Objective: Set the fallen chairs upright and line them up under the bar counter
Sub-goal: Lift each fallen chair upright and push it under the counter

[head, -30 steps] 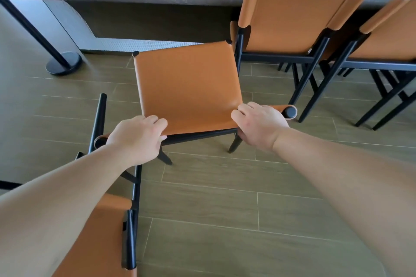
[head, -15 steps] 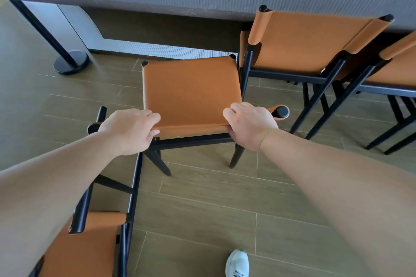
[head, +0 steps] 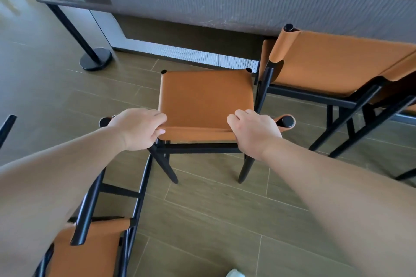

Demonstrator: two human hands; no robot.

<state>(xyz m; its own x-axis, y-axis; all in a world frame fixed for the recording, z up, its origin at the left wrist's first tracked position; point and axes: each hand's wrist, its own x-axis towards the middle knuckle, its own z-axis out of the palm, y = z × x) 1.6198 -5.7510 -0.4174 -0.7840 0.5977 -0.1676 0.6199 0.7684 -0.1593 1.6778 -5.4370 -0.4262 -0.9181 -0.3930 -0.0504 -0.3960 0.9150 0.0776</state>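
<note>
Nearest the camera, at the lower left, a fallen chair with a tan leather seat and black frame (head: 90, 247) is lying tipped on the brown wood-look plank floor (head: 220, 216), its black legs and rungs pointing up and away past the left forearm. A white shoe tip (head: 235, 273) is showing at the bottom edge.

Beyond it, both arms are reaching forward to an upright chair with a tan leather seat and black legs (head: 206, 99), which is standing on its feet in the middle of the floor. The left hand (head: 137, 128) is gripping the left end of its tan backrest top, fingers curled over the front edge and thumb beneath. The right hand (head: 254, 131) is gripping the right end the same way, fingers bent over the leather just beside the black round post cap.

Just right of this chair, a second upright tan leather chair with a black frame (head: 333, 67) is standing close against the grey ribbed bar counter (head: 247, 4), its back towards the camera. Part of another tan chair is overlapping its right side.

Farthest left, a black post on a round base (head: 95, 58) is standing beside the counter's end.
</note>
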